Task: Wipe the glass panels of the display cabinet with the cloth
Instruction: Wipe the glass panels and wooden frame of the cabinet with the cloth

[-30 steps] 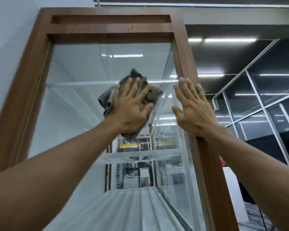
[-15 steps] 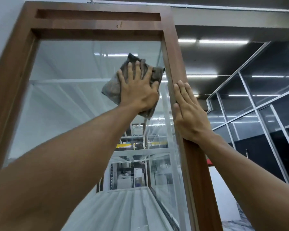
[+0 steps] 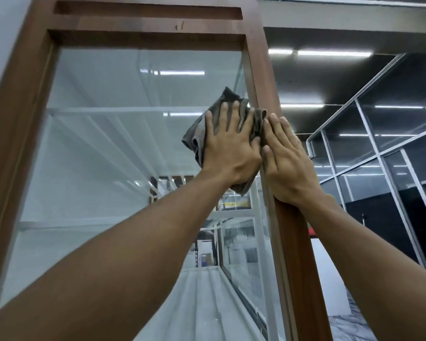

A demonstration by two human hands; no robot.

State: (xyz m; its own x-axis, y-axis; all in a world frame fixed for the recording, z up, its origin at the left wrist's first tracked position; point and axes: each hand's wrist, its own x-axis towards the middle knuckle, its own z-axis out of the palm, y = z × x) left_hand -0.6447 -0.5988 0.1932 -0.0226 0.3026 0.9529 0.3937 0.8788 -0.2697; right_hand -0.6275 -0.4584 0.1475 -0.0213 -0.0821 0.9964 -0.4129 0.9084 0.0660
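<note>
The cloth [image 3: 231, 124], grey and crumpled, lies pressed against the glass panel [image 3: 123, 153] beside the right wooden frame post [image 3: 263, 77], under the flat, spread-fingered left hand [image 3: 229, 148], while the right hand [image 3: 285, 161] rests open and empty on that post.

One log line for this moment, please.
left hand: pressing cloth flat on glass panel | right hand: braced on wooden frame | wiping right edge

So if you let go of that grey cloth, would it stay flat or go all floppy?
Probably floppy: the grey cloth bunches into folds beside the left hand. It likely slides easily, since it lies pressed on smooth glass panel. It looks light, held by one flat palm.
</note>
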